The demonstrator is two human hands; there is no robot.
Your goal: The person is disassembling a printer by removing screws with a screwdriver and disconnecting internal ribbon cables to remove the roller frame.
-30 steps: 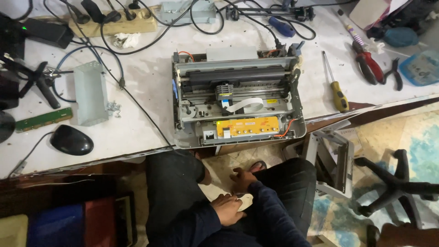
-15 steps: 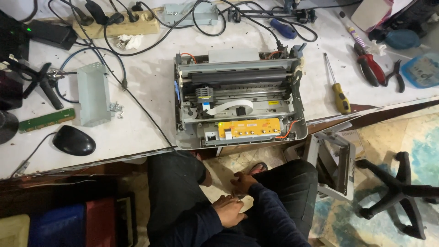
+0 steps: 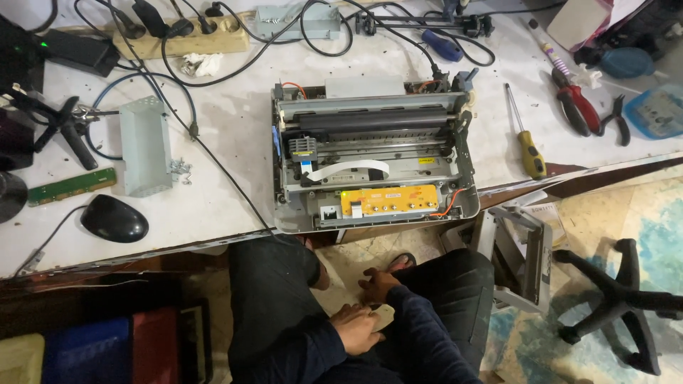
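Across the top, a white worktable (image 3: 228,192) strewn with cables. At its near edge, an opened printer (image 3: 373,156) with the cover off, the roller bar running left to right, and an orange circuit board (image 3: 388,201) along the front. Down on the floor to the right, a black chair base (image 3: 619,306) and a grey cover panel (image 3: 523,256) leaning just beside the knee. On the table left of the printer, a grey metal bracket (image 3: 144,146), a black mouse (image 3: 114,219) and a green board strip (image 3: 71,186); to the right, a yellow-handled screwdriver (image 3: 530,153) and red-handled pliers (image 3: 580,107). Below the table edge, in the lap between dark-trousered knees, both hands together, well apart from the printer. Left hand (image 3: 354,328) curled closed on a small pale piece (image 3: 384,316), gripping its near end. Right hand (image 3: 378,284) just beyond, fingers bent down over the far end and seemingly touching it; whether gripping or only resting cannot be told. Long axis of the pale piece slanting up and to the right, away from the left hand toward the right one; left hand plainly the closer hold. Compared with half a second earlier, almost no difference: hands and piece in the same spot in the lap, printer and tools unmoved, only a slight drift of the view.
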